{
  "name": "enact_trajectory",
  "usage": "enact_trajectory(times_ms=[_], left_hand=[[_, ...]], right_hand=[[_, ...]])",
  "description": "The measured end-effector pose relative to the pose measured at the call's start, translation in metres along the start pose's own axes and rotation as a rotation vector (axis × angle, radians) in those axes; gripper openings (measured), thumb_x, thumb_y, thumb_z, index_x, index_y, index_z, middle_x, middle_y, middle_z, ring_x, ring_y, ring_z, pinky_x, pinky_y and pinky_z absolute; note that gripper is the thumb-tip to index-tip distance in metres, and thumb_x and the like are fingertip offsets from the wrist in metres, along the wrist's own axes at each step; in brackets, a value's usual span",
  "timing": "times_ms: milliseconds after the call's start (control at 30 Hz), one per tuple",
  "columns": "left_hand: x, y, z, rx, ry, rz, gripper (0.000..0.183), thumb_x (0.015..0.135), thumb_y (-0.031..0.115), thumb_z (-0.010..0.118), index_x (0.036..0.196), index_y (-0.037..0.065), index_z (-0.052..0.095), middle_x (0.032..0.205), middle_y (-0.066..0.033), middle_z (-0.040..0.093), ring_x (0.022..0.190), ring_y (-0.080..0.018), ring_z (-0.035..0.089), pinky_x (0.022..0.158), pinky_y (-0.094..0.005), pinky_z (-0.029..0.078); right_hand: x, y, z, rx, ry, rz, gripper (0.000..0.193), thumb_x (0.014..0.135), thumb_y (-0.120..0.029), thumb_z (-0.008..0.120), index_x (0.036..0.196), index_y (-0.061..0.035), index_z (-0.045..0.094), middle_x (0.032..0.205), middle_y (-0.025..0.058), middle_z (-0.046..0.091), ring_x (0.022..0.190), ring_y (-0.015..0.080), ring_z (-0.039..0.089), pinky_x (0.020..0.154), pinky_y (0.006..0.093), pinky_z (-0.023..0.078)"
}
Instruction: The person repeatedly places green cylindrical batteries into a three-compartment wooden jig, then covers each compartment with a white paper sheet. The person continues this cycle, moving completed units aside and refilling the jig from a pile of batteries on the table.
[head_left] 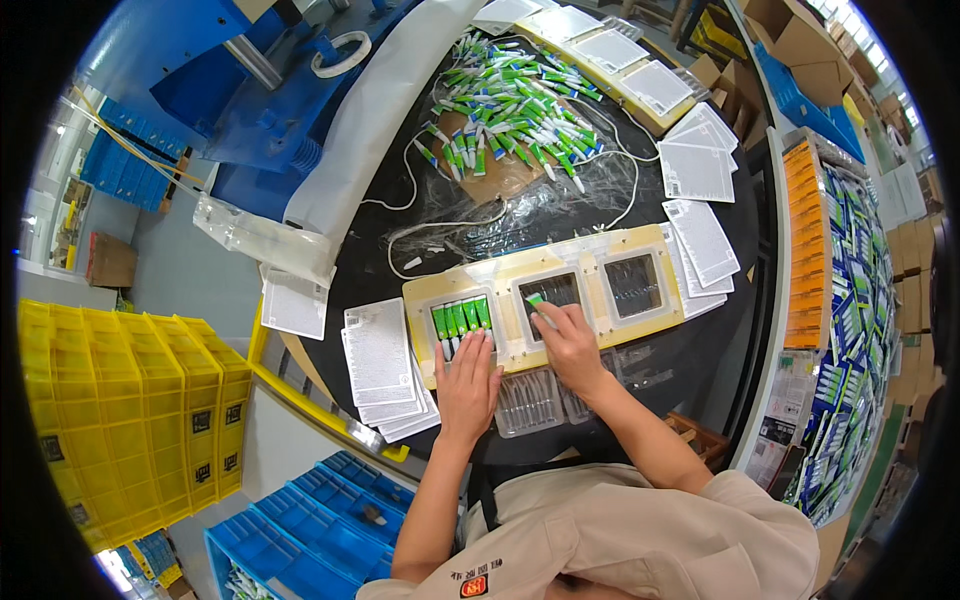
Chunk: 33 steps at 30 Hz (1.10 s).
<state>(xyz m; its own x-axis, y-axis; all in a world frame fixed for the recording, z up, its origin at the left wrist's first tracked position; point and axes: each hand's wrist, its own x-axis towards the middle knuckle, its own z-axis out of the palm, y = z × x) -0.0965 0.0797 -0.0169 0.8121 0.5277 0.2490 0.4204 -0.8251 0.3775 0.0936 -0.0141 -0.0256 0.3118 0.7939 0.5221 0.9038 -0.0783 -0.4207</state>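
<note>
Green squeeze tubes (pixel 463 315), about six, line the left of three windows in the yellow fixture (pixel 503 310); the middle window (pixel 565 288) looks barely begun, the right window (pixel 634 283) seemingly unfilled. The left hand (pixel 468 385) rests extended fingers against that row; the right hand (pixel 570 345) pinches one tube (pixel 535 299) over the middle; the heap of loose tubes (pixel 510 110) defies counting.

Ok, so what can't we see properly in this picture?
Head view:
Some lower ends of the green tubes: behind the left hand.
Most of the held tube: inside the right hand.
Print on the white cards: too small.
</note>
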Motion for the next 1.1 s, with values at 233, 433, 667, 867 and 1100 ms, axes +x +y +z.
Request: enact_trajectory(times_ms=[233,433,667,867,1100], left_hand=[[0.008,0.015,0.002,-0.039,0.077,0.041,0.044,0.095,0.015,0.064,0.136,0.003,0.057,0.142,-0.0124,0.057,0.134,-0.0278,0.052,0.121,-0.0572,0.024],[0.117,-0.023,0.006,-0.093,0.265,0.03,0.033,0.094,0.013,0.067,0.125,0.003,0.063,0.118,-0.0134,0.068,0.111,-0.0309,0.064,0.108,-0.047,0.042],[0.323,-0.093,0.06,0.0,0.041,-0.186,0.033,0.092,0.031,0.069,0.106,0.002,0.066,0.115,-0.0154,0.062,0.107,-0.0345,0.063,0.082,-0.046,0.055],[0.343,-0.099,0.071,0.165,-0.004,-0.059,0.024,0.087,0.026,0.074,0.093,0.004,0.067,0.103,-0.0126,0.065,0.092,-0.0335,0.067,0.076,-0.0462,0.055],[0.184,-0.013,0.009,-0.58,0.165,-0.041,0.024,0.079,-0.006,0.073,0.102,0.002,0.069,0.1,-0.012,0.07,0.088,-0.0258,0.069,0.076,-0.0332,0.056]], right_hand=[[-0.003,-0.01,-0.009,-0.011,-0.187,-0.089,0.051,0.089,-0.024,0.072,0.132,-0.0002,0.06,0.131,0.018,0.062,0.12,0.0342,0.059,0.109,0.0473,0.044],[0.087,0.061,-0.02,0.215,0.118,0.194,0.03,0.087,-0.018,0.074,0.109,0.001,0.068,0.11,0.0178,0.07,0.103,0.0359,0.068,0.093,0.0444,0.054],[0.206,0.172,0.058,-0.208,-0.295,0.502,0.02,0.093,-0.021,0.066,0.103,-0.0033,0.068,0.096,0.016,0.066,0.093,0.0375,0.065,0.08,0.0468,0.053],[0.103,0.112,-0.025,0.093,-0.036,0.289,0.026,0.091,-0.005,0.065,0.117,-0.0048,0.069,0.098,0.0146,0.061,0.093,0.0335,0.062,0.077,0.0439,0.052],[0.014,0.047,-0.053,0.017,-0.093,-0.114,0.034,0.076,-0.001,0.067,0.108,0.0063,0.069,0.098,0.0149,0.063,0.082,0.0275,0.064,0.069,0.0359,0.054]])
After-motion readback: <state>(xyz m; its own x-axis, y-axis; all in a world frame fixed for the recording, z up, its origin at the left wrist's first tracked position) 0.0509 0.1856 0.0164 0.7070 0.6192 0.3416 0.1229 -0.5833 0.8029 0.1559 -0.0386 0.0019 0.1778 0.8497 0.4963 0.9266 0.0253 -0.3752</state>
